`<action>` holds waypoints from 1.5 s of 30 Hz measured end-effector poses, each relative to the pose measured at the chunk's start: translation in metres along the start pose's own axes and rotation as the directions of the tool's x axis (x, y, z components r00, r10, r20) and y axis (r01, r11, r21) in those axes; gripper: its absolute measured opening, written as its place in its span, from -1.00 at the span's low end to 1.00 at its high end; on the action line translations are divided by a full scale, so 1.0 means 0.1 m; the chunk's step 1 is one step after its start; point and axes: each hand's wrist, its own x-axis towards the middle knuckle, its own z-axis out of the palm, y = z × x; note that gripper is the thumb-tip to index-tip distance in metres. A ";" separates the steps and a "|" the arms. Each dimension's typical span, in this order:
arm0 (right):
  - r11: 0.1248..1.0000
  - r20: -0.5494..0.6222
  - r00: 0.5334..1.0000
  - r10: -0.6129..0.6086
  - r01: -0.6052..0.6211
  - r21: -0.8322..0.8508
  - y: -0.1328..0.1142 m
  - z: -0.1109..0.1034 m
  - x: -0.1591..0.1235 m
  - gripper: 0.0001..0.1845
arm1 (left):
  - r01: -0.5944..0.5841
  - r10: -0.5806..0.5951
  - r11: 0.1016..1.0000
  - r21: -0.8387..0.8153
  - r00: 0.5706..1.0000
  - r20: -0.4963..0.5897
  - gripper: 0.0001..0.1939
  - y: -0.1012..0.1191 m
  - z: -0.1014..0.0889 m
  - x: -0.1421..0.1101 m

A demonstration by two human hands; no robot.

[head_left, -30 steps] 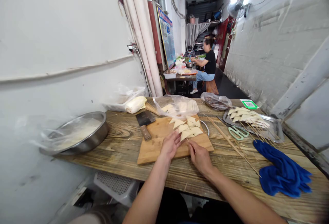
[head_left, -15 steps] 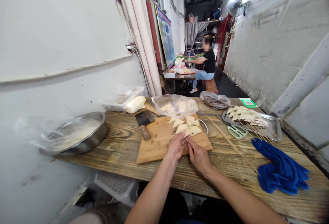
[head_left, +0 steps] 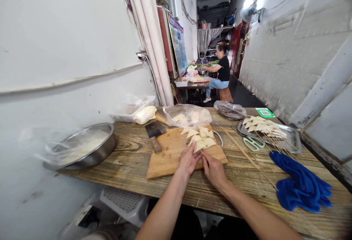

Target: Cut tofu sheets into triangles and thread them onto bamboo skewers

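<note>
Near the cutting board's front edge, my left hand [head_left: 189, 160] has its fingers closed on a pale triangular slice [head_left: 199, 146]. My right hand [head_left: 215, 169] is beside it, thumb and forefinger pinching a thin wooden skewer [head_left: 201, 151] that meets the slice. Only a short bit of this skewer shows between the hands. Several more pale triangles [head_left: 193, 133] lie overlapped on the wooden cutting board [head_left: 162, 163] just beyond my fingers. A cleaver [head_left: 155, 144] with a wooden handle rests at the board's left side.
Loose skewers [head_left: 247, 155], green-handled scissors [head_left: 253, 144] and a blue glove [head_left: 301, 181] lie to the right. A metal tray [head_left: 294, 142] holds skewered triangles. Behind the board sits a plastic bag [head_left: 189, 115]; a metal basin [head_left: 107, 142] stands left. A person [head_left: 223, 67] sits farther back.
My left hand has moved right, closer to my right hand, and now grips a triangle at the skewer's tip. My right hand has stayed nearly in place.
</note>
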 end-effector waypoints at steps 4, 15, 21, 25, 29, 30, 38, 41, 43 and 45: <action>1.000 0.034 0.999 -0.012 0.012 0.004 0.00 0.02 -0.03 -0.65 | -0.057 0.056 0.998 -0.030 0.998 -0.030 -0.80 0.07 -0.02 0.04; 1.000 0.080 0.996 -0.025 0.025 -0.002 0.02 0.06 -0.07 -0.66 | -0.063 0.059 0.997 -0.032 0.992 -0.115 -0.86 0.09 -0.02 0.14; 1.000 0.089 0.996 -0.019 0.017 0.016 0.02 0.05 -0.05 -0.66 | -0.036 0.036 0.999 -0.001 0.995 -0.095 -0.83 0.10 -0.02 0.11; 1.000 0.074 0.997 -0.012 0.010 0.028 0.03 0.05 -0.04 -0.66 | -0.061 0.058 0.998 -0.030 0.995 -0.081 -0.78 0.09 -0.02 0.12; 0.999 0.055 0.998 -0.037 0.038 -0.003 0.05 0.07 -0.07 -0.66 | -0.181 0.173 0.980 -0.078 0.981 -0.091 -0.78 0.15 -0.05 0.17; 0.999 0.063 0.997 -0.045 0.045 -0.012 0.05 0.07 -0.08 -0.67 | -0.202 0.195 0.977 -0.072 0.976 -0.094 -0.79 0.17 -0.06 0.19; 0.998 0.121 0.991 -0.053 0.057 -0.027 0.05 0.08 -0.10 -0.66 | -0.217 0.213 0.976 -0.025 0.971 -0.109 -0.91 0.28 -0.15 0.29; 0.999 0.130 0.990 -0.047 0.050 -0.021 0.04 0.07 -0.09 -0.66 | -0.214 0.208 0.976 -0.033 0.971 -0.119 -0.91 0.26 -0.16 0.30; 0.998 0.129 0.990 -0.053 0.055 -0.010 0.04 0.06 -0.09 -0.66 | -0.205 0.199 0.978 -0.038 0.972 -0.126 -0.91 0.25 -0.17 0.31; 0.998 0.129 0.990 -0.057 0.058 -0.006 0.03 0.06 -0.09 -0.66 | -0.197 0.190 0.980 -0.042 0.973 -0.132 -0.92 0.25 -0.17 0.32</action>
